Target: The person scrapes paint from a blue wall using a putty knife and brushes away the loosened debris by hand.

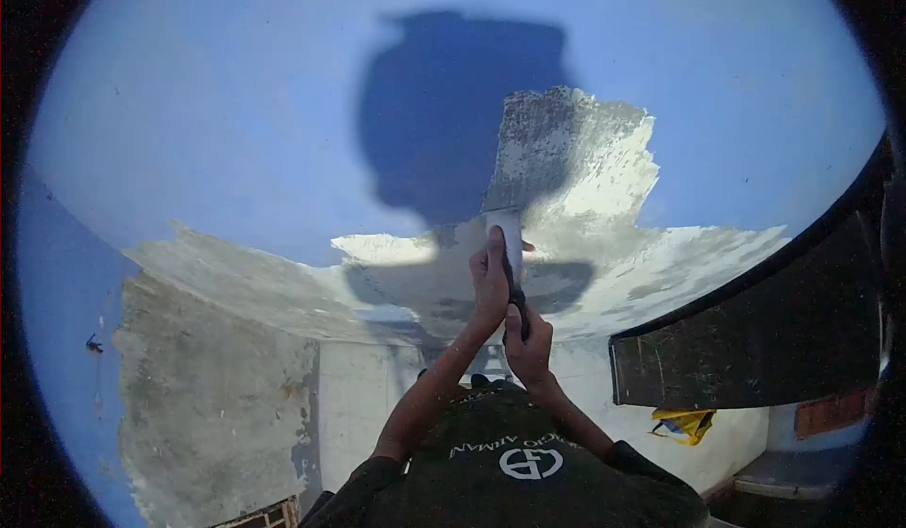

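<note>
A scraper (510,235) with a wide metal blade and a dark handle points up the wall, its edge meeting the surface where bare plaster borders blue paint. My left hand (489,283) is closed on the blade, thumb pressed along its face. Lower down, my right hand (528,341) wraps the handle. Around the blade lies a ragged grey and white stripped patch (595,165), with blue paint (236,132) above and to the left. A dark shadow falls across both surfaces.
A large dark panel (755,320) stands at the right, with a yellow bag (694,426) below it. Bare grey plaster (208,386) covers the lower left wall. A small dark fitting (94,344) sticks out at the far left.
</note>
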Demonstrator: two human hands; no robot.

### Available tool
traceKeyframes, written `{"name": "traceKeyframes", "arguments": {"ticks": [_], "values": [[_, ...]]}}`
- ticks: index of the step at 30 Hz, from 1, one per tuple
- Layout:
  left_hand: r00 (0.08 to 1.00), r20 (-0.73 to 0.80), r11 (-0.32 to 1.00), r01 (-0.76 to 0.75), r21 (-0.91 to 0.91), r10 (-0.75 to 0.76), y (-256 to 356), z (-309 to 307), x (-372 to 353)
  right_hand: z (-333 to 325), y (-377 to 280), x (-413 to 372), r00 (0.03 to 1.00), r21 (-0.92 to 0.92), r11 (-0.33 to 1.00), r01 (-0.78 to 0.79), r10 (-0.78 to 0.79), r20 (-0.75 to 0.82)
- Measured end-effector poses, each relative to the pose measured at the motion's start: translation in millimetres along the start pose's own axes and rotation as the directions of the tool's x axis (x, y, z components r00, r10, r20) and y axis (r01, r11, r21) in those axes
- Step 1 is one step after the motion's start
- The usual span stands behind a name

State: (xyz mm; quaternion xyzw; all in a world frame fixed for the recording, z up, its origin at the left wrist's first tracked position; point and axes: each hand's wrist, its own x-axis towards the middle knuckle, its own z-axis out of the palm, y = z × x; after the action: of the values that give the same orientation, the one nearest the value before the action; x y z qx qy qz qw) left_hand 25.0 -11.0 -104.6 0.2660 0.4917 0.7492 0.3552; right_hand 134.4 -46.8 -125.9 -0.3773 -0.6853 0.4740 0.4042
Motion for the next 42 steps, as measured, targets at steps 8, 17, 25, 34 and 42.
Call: {"name": "traceKeyframes", "arguments": {"ticks": [8,17,25,34,42], "values": [[0.999,-0.045,0.999,0.022,-0.039,-0.024,38.5,13.9,5.9,9.7,-6.5,19.5,0.959,0.000,0.965,0.263,-0.262,-0.108],[0.999,-0.031,0.999,0.031,-0.022,-0.031,40.7,16.1,0.3,10.3,0.2,5.4,0.992,-0.010,0.995,0.102,-0.102,-0.074],[0.995,-0.065,0.994,-0.074,0.084,0.080,32.8,9.4,3.9,15.7,9.0,7.2,0.993,-0.021,0.995,0.100,-0.101,-0.056],[0.992,0.018,0.983,-0.129,0.128,0.128,46.7,3.9,10.7,31.5,16.0,9.4,0.997,0.179,0.982,0.056,-0.045,-0.061],[0.997,-0.037,0.991,-0.069,0.116,0.073,17.7,-11.9,8.1,31.5,28.0,3.4,0.999,0.016,0.999,0.043,-0.042,-0.022]]}}
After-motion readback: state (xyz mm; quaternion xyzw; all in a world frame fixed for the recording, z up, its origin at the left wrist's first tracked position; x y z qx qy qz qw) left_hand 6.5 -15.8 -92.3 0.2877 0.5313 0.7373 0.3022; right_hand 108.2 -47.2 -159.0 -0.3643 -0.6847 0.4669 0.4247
